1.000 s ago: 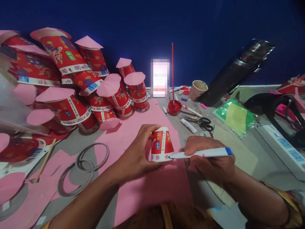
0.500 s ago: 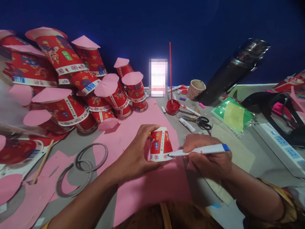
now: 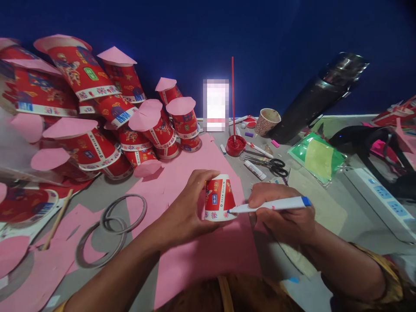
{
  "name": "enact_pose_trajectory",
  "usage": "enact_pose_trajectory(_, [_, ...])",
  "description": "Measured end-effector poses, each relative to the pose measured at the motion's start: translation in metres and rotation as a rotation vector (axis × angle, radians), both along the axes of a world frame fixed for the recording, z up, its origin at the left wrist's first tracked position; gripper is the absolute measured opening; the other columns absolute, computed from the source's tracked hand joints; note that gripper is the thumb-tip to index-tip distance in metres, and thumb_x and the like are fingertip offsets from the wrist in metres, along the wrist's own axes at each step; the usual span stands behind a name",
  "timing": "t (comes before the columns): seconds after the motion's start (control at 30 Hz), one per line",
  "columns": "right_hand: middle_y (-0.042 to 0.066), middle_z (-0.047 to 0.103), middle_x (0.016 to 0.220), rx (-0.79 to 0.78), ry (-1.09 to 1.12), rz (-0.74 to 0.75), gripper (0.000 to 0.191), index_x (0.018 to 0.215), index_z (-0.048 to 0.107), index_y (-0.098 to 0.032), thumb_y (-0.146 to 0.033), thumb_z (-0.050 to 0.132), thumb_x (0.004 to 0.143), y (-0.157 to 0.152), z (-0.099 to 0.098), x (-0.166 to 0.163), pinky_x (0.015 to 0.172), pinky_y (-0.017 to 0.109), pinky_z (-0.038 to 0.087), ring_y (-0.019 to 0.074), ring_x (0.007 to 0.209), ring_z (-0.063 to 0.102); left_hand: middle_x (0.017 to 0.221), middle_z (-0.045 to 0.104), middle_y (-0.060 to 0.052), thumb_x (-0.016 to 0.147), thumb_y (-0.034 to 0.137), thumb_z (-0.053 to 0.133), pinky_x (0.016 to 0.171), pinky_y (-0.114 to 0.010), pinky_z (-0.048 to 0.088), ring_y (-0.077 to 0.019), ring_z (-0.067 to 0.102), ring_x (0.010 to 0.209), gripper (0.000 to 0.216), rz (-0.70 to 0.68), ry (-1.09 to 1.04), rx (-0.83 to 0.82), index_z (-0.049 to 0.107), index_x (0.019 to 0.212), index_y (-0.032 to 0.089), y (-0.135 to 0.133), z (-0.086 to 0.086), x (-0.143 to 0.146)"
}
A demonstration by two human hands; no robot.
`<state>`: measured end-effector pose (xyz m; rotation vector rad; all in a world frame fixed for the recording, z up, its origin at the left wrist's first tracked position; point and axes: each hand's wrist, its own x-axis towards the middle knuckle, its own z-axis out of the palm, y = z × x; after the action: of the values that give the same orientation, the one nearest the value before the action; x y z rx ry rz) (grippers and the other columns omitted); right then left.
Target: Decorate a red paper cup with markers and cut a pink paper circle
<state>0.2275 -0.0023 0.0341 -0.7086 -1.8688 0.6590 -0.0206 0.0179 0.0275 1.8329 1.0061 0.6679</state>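
A red and white paper cup [image 3: 220, 198] stands upside down on a pink paper sheet [image 3: 208, 247]. My left hand [image 3: 185, 212] wraps round the cup's left side and holds it down. My right hand [image 3: 282, 214] is closed on a white marker with a blue end [image 3: 273, 204]. The marker lies nearly level, and its tip touches the cup's rim at the lower right.
A heap of red cups capped with pink paper discs [image 3: 97, 117] fills the left. Metal rings [image 3: 110, 223] lie at left front. Behind are a red pot with a stick [image 3: 235, 145], scissors [image 3: 273, 164], a patterned cup [image 3: 266, 121], green packets [image 3: 316, 158], a power strip [image 3: 383, 195].
Both hands, the cup and the marker have kept their pose; the marker tip stays at the cup's rim. The view has shifted slightly.
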Motion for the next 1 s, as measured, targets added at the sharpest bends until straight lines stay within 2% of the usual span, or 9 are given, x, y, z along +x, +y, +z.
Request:
enact_pose_trajectory(0.17, [0.006, 0.076, 0.077, -0.007, -0.038, 0.015, 0.005, 0.098, 0.072, -0.019, -0.023, 0.068, 0.099, 0.0009, 0.0015, -0.0012, 0.057, 0.027, 0.053, 0.0177, 0.063, 0.071, 0.149, 0.046, -0.008, 0.081, 0.045, 0.089, 0.116, -0.048, 0.05, -0.0305, 0.051, 0.14, 0.08, -0.009, 0.012, 0.003, 0.043, 0.146, 0.035, -0.0005, -0.0023, 0.0004])
enact_pose_trajectory(0.87, [0.007, 0.077, 0.08, 0.048, -0.072, 0.046, 0.005, 0.103, 0.069, -0.018, -0.021, 0.066, 0.101, -0.0008, 0.0015, -0.0009, 0.06, 0.028, 0.055, 0.0177, 0.067, 0.072, 0.145, 0.046, -0.007, 0.078, 0.045, 0.091, 0.115, -0.045, 0.049, -0.0284, 0.051, 0.136, 0.082, -0.038, 0.011, -0.014, 0.045, 0.144, 0.033, 0.001, -0.0016, 0.0003])
enact_pose_trajectory(1.0, [0.007, 0.078, 0.082, 0.041, -0.082, 0.052, 0.005, 0.103, 0.069, -0.019, -0.021, 0.065, 0.101, -0.0015, 0.0014, -0.0014, 0.062, 0.029, 0.054, 0.0182, 0.069, 0.072, 0.145, 0.046, -0.007, 0.075, 0.038, 0.093, 0.115, -0.045, 0.049, -0.0288, 0.051, 0.137, 0.087, -0.042, 0.039, -0.028, 0.044, 0.146, 0.031, 0.001, -0.0001, -0.0001])
